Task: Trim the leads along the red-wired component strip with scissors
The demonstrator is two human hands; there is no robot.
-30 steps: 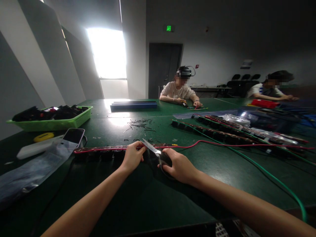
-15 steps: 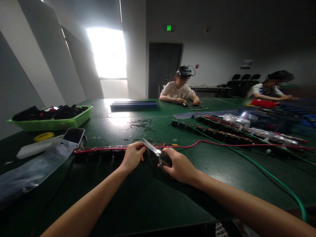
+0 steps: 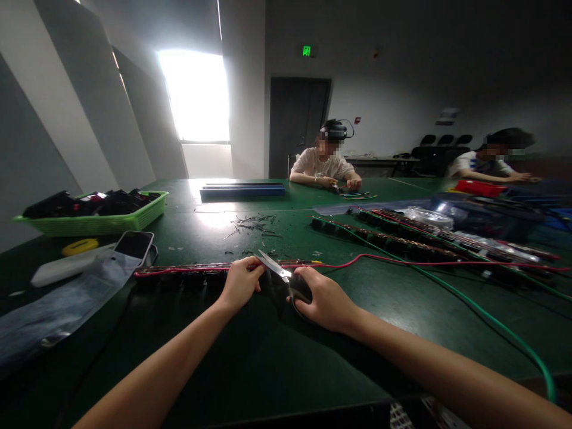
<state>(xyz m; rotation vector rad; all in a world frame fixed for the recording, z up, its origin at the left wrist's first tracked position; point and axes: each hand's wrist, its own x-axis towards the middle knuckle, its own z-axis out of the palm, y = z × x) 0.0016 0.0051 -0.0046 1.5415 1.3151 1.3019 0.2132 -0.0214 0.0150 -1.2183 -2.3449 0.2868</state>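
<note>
My right hand [image 3: 324, 301] is closed round the black handles of a pair of scissors [image 3: 277, 271], whose blades point up and left toward a long dark strip of components [image 3: 179, 275] with a red wire [image 3: 379, 258] running along it. My left hand [image 3: 240, 282] is closed on that strip just left of the blades. Both hands rest on the green table [image 3: 250, 357].
A phone [image 3: 133, 246], a clear plastic bag [image 3: 58, 310], a yellow tape roll [image 3: 78, 246] and a green basket [image 3: 96, 220] of black parts lie at left. Wire offcuts [image 3: 254, 224] lie beyond. More strips [image 3: 402, 241], a green wire [image 3: 482, 313] at right. Two people sit opposite.
</note>
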